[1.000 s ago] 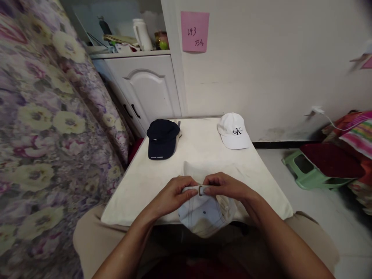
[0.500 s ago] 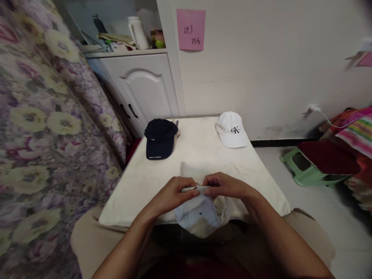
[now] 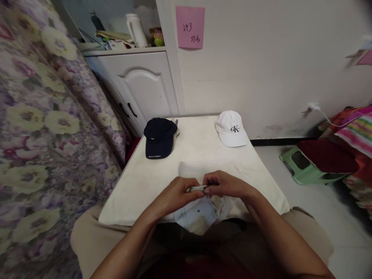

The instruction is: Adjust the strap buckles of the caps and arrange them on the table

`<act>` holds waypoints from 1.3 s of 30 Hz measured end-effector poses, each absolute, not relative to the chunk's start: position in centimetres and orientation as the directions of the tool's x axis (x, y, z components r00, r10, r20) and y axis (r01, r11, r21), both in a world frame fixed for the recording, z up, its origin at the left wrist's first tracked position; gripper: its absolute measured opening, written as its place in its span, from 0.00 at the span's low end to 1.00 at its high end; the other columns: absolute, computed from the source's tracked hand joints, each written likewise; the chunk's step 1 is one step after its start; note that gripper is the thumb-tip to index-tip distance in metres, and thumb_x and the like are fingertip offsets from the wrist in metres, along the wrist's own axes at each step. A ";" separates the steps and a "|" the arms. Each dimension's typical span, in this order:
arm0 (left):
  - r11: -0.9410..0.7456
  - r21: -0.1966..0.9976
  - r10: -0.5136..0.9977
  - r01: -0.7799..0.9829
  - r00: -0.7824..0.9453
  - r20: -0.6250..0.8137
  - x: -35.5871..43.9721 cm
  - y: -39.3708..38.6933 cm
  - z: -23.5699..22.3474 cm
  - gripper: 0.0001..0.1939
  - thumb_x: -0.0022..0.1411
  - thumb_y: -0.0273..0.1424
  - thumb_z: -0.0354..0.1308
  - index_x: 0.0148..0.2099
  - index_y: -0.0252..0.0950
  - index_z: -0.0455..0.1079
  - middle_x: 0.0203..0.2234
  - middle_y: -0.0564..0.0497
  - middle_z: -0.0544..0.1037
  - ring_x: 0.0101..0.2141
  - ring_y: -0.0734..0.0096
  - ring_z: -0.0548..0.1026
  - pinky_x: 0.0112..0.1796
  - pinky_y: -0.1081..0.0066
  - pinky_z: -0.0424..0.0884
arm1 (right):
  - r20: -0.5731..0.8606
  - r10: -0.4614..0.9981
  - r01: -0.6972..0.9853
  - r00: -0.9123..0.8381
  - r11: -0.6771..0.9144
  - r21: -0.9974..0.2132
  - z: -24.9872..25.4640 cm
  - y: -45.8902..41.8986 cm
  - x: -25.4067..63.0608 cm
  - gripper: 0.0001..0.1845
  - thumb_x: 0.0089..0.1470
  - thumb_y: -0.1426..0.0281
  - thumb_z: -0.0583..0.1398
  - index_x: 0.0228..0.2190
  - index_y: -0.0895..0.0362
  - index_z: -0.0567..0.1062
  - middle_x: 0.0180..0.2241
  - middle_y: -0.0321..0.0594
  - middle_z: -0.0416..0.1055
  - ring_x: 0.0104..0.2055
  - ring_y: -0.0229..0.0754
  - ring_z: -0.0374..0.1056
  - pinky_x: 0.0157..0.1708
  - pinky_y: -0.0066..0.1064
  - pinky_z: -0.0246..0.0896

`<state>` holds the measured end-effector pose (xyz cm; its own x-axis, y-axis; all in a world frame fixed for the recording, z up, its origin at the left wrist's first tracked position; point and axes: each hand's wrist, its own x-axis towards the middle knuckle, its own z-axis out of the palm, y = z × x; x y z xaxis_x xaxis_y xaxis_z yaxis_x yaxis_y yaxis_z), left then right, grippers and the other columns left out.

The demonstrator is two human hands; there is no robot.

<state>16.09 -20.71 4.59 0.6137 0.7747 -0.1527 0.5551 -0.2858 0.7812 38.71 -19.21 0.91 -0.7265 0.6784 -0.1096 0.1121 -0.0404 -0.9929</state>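
Note:
Close to me, at the near edge of the table, a pale blue and cream cap [image 3: 193, 215] hangs with its crown toward my lap. My left hand [image 3: 184, 190] pinches its back strap from the left, fingers curled over the top. From the right, my right hand [image 3: 222, 185] grips the same strap between thumb and fingers. Both hands almost touch. The strap's fastening is mostly covered by my fingers. Farther back on the table lie a navy cap [image 3: 159, 137] at the left and a white cap [image 3: 231, 128] with black letters at the right.
A cream cloth covers the small table [image 3: 197, 143]. Behind it are a white cupboard [image 3: 145, 83] and a wall with a pink note [image 3: 190, 27]. A flowered curtain [image 3: 52, 135] hangs on the left. A green stool [image 3: 302, 166] stands on the floor at right.
My left hand has shifted slightly along the strap, and the strap's end shows more between my hands. The cap's crown has tipped a little. The other caps stay put.

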 end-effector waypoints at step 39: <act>-0.074 0.909 0.660 0.411 0.703 -0.264 16.2 -19.4 5.9 0.21 0.62 0.47 0.57 0.29 0.34 0.67 0.20 0.58 0.60 0.23 0.77 0.57 0.24 0.75 0.53 | -0.094 0.626 -0.009 -0.774 -0.159 -0.987 1.5 -18.6 39.7 0.13 0.49 0.63 0.68 0.30 0.59 0.76 0.27 0.35 0.76 0.26 0.33 0.65 0.29 0.26 0.58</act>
